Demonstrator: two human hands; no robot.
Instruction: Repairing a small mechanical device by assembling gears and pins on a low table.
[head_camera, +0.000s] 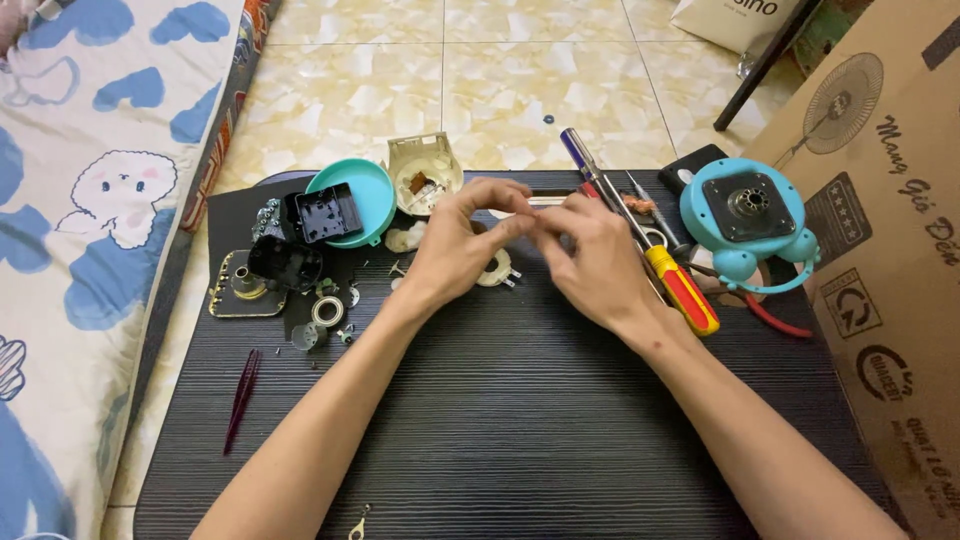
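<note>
The left hand (455, 245) and right hand (590, 255) pinched fingertips together on something too small to identify — best kept low over the dark table (520, 420), above the white round part (497, 270).

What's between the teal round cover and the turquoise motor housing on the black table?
Head view: both hands, left hand and right hand, fingertips meeting, plus a yellow-and-red-handled screwdriver between the teal round cover and the turquoise motor housing.
</note>
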